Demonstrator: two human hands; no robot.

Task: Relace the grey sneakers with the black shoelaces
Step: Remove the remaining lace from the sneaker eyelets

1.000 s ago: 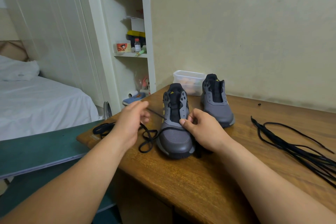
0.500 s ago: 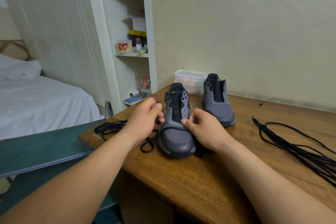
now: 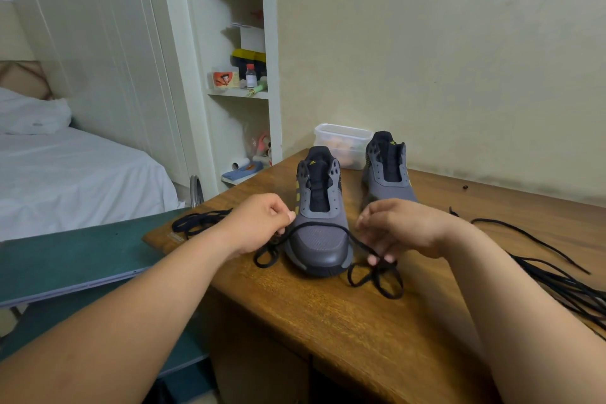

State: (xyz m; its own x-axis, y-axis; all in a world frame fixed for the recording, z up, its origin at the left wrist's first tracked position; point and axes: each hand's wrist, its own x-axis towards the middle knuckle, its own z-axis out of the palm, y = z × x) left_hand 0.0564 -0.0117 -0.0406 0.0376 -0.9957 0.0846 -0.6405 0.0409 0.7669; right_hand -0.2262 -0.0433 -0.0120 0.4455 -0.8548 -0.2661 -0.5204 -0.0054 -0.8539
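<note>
1. Setting. Two grey sneakers stand on the wooden counter point(image 3: 328, 321), toes toward the viewer. The near sneaker point(image 3: 319, 249) is between the hands. The far sneaker point(image 3: 388, 180) stands behind it and to the right, just in front of a clear plastic tub point(image 3: 342, 141).
2. Lace in work. One black lace point(image 3: 321, 223) runs in an arc across the front of the near sneaker, just below the tongue opening. It appears to sit at the lowest pair of eyelets, though the threading itself is too small to confirm. The eyelets above it are bare, and the far sneaker shows no lace.
3. Left hand point(image 3: 262, 223). The fingers are curled, with thumb and forefinger pinching the lace's left run beside the sneaker. The slack loops onto the counter below.
4. Right hand point(image 3: 400, 229). The fingers are curled down, their tips gripping the right run near the toe. The loose end coils on the counter beneath.
5. Supplies. A bundle of spare laces point(image 3: 557, 275) lies well to the right. Another black lace point(image 3: 200, 220) lies at the counter's left corner.
6. Step, as judged. This is the first row of lacing on the first sneaker, with the two ends being drawn level.
7. Next move, as judged. The ends need to be evened in length. Then one tip should be freed, crossed over the tongue and fed through the next eyelet on the opposite side, while the other hand steadies the sneaker.
</note>
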